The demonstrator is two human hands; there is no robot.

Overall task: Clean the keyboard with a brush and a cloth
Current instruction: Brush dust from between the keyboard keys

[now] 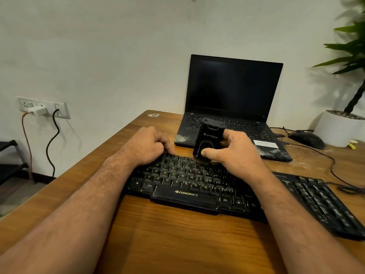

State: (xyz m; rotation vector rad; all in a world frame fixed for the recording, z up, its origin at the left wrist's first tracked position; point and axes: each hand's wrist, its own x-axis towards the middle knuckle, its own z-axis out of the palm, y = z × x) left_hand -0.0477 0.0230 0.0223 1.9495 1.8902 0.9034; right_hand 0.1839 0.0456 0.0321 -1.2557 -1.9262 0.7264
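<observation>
Wooden desk (167, 230), grain visible, pale dusty smears toward the right. On it: black Zebronics keyboard (189, 196), open dusty laptop (233, 107), black wired mouse (307, 139), white plant pot (337, 127).

- "ZEBRONICS" in gold capitals with a small round logo before it, printed along the front edge of the flat black plastic keyboard (197, 186), just under the space bar.
- Gold key legends on the same keyboard: letters such as "B", "N", "M", "C", "V", "X", "S", "K", and "Alt" on either side of the space bar.
- "STROM"-like grey lettering with a small emblem, partly blurred, on the upright black plastic brush handle (210, 135).
- White label on the black open laptop (233, 107), print too small to read.
</observation>
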